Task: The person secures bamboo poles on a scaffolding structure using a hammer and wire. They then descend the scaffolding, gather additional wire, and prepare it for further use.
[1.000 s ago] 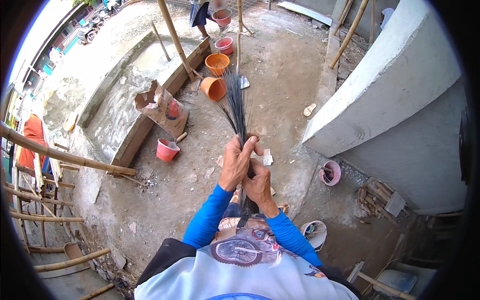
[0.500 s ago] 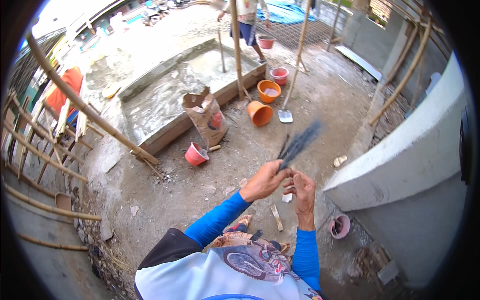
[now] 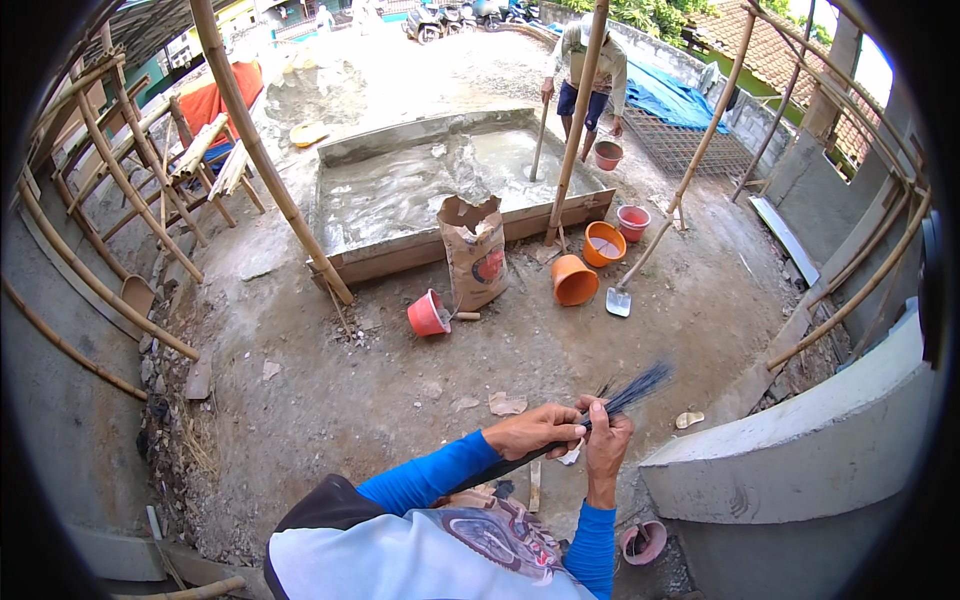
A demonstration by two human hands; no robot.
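Low in front of my body, my left hand [image 3: 537, 430] is wrapped round a bundle of thin dark wires [image 3: 641, 386]. The loose ends fan out toward the upper right, and the rear part slants back under my left forearm. My right hand [image 3: 607, 441] closes on the same bundle just ahead of the left, its thumb lying along the strands. Both hands touch or nearly touch each other, so part of the bundle is hidden by fingers.
Ahead lies a shallow trough of wet cement [image 3: 390, 190] with a paper sack [image 3: 474, 255] by it. Buckets, red [image 3: 428, 314] and orange [image 3: 574, 281], and a shovel [image 3: 619, 301] stand near. A co-worker [image 3: 590, 75] bends beyond. Bamboo poles [image 3: 265, 160] rise left; a concrete wall [image 3: 790, 450] curves right.
My right hand has closed onto the wire bundle, where before its fingers were beside the left hand. The view has tilted up, and the co-worker, now seen whole, is bending by a bucket.
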